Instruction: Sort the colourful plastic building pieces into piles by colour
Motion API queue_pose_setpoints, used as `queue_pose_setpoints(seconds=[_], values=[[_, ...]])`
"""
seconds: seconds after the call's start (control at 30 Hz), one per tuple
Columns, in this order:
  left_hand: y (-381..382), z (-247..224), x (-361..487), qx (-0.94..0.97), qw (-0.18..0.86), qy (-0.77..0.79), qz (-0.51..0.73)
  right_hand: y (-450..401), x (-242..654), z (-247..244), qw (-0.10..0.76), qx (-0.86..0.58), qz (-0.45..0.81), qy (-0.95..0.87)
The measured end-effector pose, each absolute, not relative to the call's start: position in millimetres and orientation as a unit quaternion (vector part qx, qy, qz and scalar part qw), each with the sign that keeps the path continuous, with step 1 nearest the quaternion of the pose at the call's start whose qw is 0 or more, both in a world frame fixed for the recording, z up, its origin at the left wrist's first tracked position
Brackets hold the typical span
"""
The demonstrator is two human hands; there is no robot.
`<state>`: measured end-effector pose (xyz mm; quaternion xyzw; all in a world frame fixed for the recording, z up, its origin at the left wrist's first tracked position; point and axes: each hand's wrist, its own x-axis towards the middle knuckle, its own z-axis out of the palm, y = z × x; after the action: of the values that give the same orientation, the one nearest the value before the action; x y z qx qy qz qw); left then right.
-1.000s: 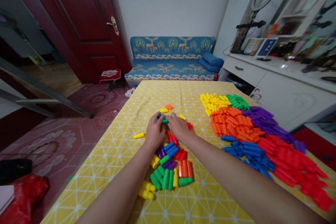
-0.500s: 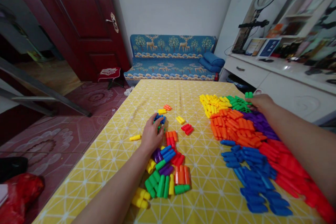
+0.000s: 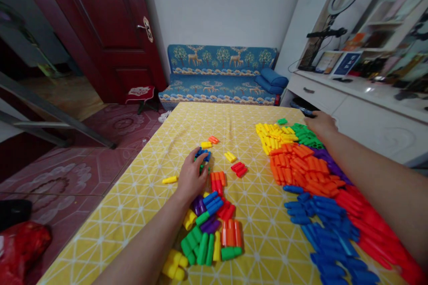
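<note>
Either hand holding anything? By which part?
Left hand: at the blue blocks; grip can't be told. Right hand: no block visible in it.

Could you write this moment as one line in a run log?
left hand: at blue pieces | right hand: near green pile, grip unclear | green piece: beyond yellow pile | surface: patterned tablecloth

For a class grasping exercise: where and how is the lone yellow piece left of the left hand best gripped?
Probably across the middle of the yellow piece, from above, pinching its long sides: it is slim, lies flat on the tablecloth and has bare cloth around it.
</note>
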<state>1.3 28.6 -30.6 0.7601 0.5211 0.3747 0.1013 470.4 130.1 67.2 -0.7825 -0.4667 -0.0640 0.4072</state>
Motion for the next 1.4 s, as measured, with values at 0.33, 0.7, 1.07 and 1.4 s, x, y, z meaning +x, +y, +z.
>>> queue_pose_setpoints(seconds=[0.33, 0.7, 1.07, 1.4], values=[[29.6, -33.1, 1.6, 0.755, 0.104, 0.518, 0.388, 64.2, 286.7, 46.0, 0.517, -0.672, 0.193, -0.494], [31.0, -30.6, -1.3, 0.732, 0.135, 0.534, 0.401, -116.1, 171.5, 2.3, 0.286, -0.599, 0.175, -0.727], [42.7, -21.5, -19.3, 0.683, 0.242, 0.487, 0.487, -62.0, 147.8, -13.2, 0.199, -0.655, 0.014, -0.728], [-33.5, 43.7, -88.8, 0.772, 0.248, 0.510, 0.288, -20.4, 169.4, -32.0, 0.495, -0.649, 0.098, -0.570]])
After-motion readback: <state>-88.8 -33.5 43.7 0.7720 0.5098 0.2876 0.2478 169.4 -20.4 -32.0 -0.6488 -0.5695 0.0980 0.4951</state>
